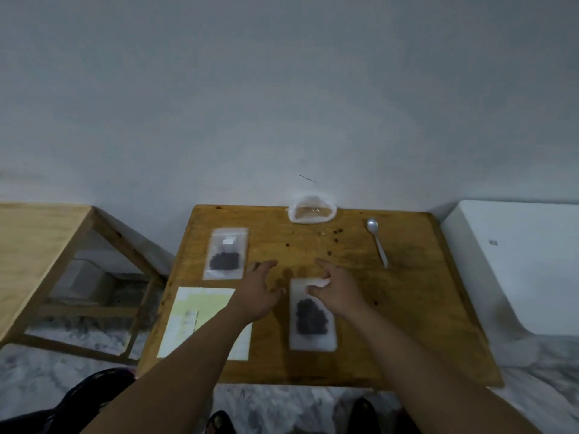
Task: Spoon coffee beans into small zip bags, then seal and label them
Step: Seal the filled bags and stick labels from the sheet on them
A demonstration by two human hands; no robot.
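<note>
Closest in, note the near zip bag (313,338) flat on the surface (407,308), mouth pointing far, with coffee beans (311,314) pooled dark in its middle. Expect little weight, thin limp film that slips between fingers, and a lumpy load that shifts. Offers no stiffness to lift by, so would likely sag and spill if raised by the belly with the zip undone. Best taken at the bean-free strip along the mouth, pinched flat and run along the zip. Cannot tell whether sealed yet.

Seems to be working exactly there with the right grip (338,292), thumb and curled fingertips closed on the bag's far edge. Just left of the bag, find the left grip (260,291), fingers spread and loosely bent, grasping nothing, not clearly touching the film.

To the near left, see a pale label sheet (200,321), flat and paper-thin, probably needing a fingernail at a sticker's corner. Farther left, see a second zip bag (226,253) with beans inside and a small white label (228,241) on it. Farther right, note the spoon (377,242), lying idle and well apart from both grips, and loose beans (336,233) scattered mid-surface, small, hard and apt to roll. At the far edge, against the wall, see an open clear bag (312,211), contents too blurred to name.
</note>
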